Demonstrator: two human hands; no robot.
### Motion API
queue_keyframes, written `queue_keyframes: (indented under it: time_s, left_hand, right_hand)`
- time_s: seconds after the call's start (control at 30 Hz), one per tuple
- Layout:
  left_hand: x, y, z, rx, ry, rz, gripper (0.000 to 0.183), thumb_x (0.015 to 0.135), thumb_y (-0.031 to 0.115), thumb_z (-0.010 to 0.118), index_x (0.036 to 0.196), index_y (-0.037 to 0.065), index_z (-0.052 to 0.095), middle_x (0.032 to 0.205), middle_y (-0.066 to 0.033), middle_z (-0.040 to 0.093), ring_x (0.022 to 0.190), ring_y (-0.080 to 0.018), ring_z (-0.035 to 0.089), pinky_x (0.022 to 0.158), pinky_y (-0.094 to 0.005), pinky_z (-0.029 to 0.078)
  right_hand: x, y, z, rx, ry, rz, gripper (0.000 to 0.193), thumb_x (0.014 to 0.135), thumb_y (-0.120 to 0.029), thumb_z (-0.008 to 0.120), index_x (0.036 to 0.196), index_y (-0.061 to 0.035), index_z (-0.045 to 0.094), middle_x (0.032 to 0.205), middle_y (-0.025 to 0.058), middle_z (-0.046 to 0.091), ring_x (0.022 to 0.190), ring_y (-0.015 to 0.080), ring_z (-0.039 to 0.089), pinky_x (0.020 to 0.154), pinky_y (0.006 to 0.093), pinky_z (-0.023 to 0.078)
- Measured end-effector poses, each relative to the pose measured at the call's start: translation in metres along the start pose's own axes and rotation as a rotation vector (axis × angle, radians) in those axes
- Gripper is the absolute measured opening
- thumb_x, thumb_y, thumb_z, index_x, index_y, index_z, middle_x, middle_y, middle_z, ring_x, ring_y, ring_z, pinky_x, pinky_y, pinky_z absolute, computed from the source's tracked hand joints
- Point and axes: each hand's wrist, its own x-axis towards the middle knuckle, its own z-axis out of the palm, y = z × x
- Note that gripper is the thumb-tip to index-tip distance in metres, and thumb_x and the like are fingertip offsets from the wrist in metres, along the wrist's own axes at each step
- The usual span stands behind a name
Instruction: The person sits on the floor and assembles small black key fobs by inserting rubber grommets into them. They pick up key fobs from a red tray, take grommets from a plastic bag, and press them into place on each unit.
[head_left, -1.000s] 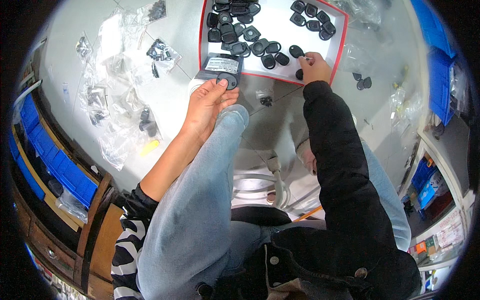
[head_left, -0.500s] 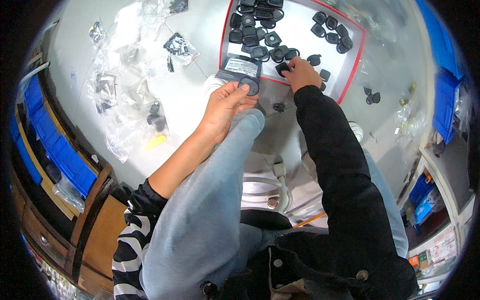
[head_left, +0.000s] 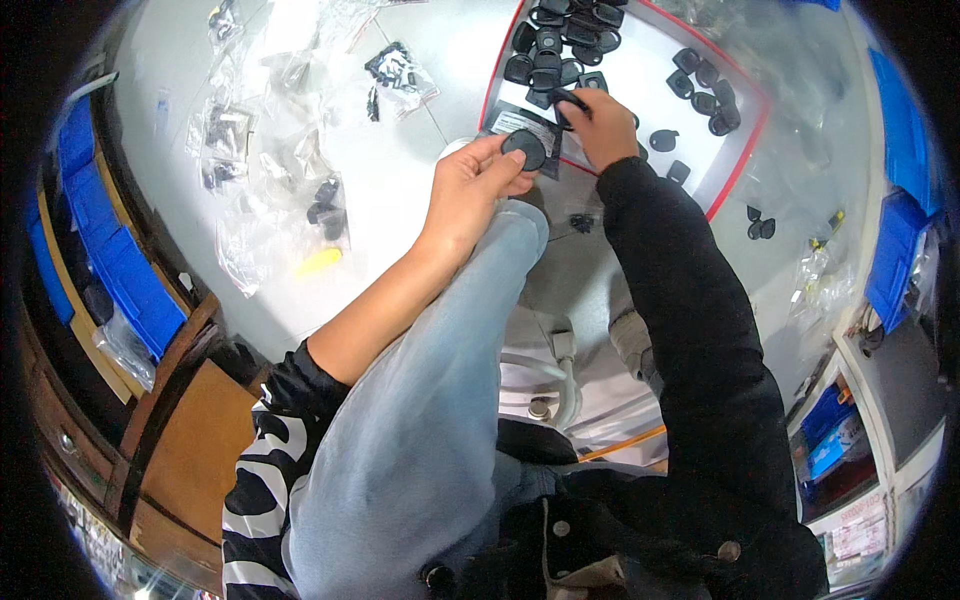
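Note:
Pinched between the thumb and fingers of my left hand [head_left: 470, 190] is a round, flat black plastic piece [head_left: 524, 150], possibly a key fob shell. Just behind it, a small dark bag with a white label [head_left: 527, 122] lies across the near edge of the tray; I cannot tell whether my left fingers also touch it. My right hand [head_left: 608, 130] is closed on a black key fob shell [head_left: 570, 106], held over the tray beside the bag. The white, red-rimmed tray [head_left: 648, 90] holds a heap of black fob shells [head_left: 547, 45] at its left and a smaller group [head_left: 705, 90] at its right.
Clear plastic bags [head_left: 290, 150] are spread on the floor at left, with a bag of small black parts [head_left: 395, 68] and a yellow object [head_left: 318, 262]. Several loose black pieces [head_left: 762, 228] lie right of the tray. Blue bins [head_left: 135, 290] line both sides.
My right hand has lifted its black shell from the tray's near edge and brought it left, closer to the bag. My left hand keeps its round piece. The whole view has shifted slightly.

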Motion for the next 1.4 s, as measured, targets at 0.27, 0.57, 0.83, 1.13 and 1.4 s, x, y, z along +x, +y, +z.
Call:
queue_keyframes:
  time_s: [0.27, 0.57, 0.83, 1.13, 1.4]
  left_hand:
    - [0.001, 0.008, -0.003, -0.086, 0.008, 0.011, 0.023, 0.084, 0.014, 0.048, 0.099, -0.002, 0.056, 0.082, -0.0097, 0.061, 0.071, -0.0138, 0.058, 0.072, -0.0276, 0.048]
    - [0.004, 0.005, -0.006, -0.014, 0.007, -0.032, 0.015, 0.082, 0.013, 0.057, 0.092, 0.001, 0.056, 0.079, -0.0064, 0.060, 0.071, -0.0121, 0.058, 0.069, -0.0250, 0.049]
    - [0.007, 0.029, -0.011, -0.835, -0.543, -0.134, 0.034, 0.088, 0.028, 0.043, 0.114, 0.007, 0.045, 0.097, -0.0129, 0.052, 0.093, -0.0273, 0.054, 0.084, -0.0416, 0.044]
    - [0.011, 0.040, -0.014, -1.073, -0.742, -0.199, 0.068, 0.086, 0.057, 0.022, 0.129, 0.006, 0.034, 0.132, -0.0221, 0.032, 0.112, -0.0357, 0.044, 0.095, -0.0470, 0.034]
    - [0.007, 0.045, -0.011, -1.010, -0.666, -0.183, 0.069, 0.087, 0.055, 0.024, 0.133, 0.003, 0.025, 0.133, -0.0217, 0.031, 0.114, -0.0342, 0.042, 0.101, -0.0464, 0.027]
  right_hand:
    - [-0.045, -0.016, -0.021, 1.113, -0.110, 0.556, 0.027, 0.086, -0.008, 0.045, 0.111, 0.0006, 0.050, 0.094, 0.0098, 0.059, 0.081, 0.0163, 0.060, 0.066, 0.0271, 0.051]
    - [-0.039, 0.036, -0.020, 0.575, 0.114, 0.539, 0.025, 0.078, -0.004, 0.056, 0.103, 0.0021, 0.056, 0.076, 0.0078, 0.061, 0.060, 0.0131, 0.060, 0.049, 0.0249, 0.049]
    - [-0.042, 0.033, -0.011, 0.977, 0.107, 0.651, 0.028, 0.081, -0.003, 0.055, 0.108, 0.0030, 0.051, 0.083, 0.0112, 0.060, 0.063, 0.0181, 0.060, 0.054, 0.0273, 0.052]
    - [-0.044, 0.030, -0.017, 0.969, 0.055, 0.684, 0.030, 0.083, -0.010, 0.051, 0.112, -0.0020, 0.051, 0.094, 0.0077, 0.059, 0.075, 0.0162, 0.060, 0.065, 0.0270, 0.051]
    - [-0.045, 0.027, -0.017, 1.088, 0.092, 0.686, 0.028, 0.085, -0.004, 0.048, 0.112, 0.0041, 0.048, 0.092, 0.0138, 0.059, 0.075, 0.0216, 0.062, 0.063, 0.0302, 0.053]
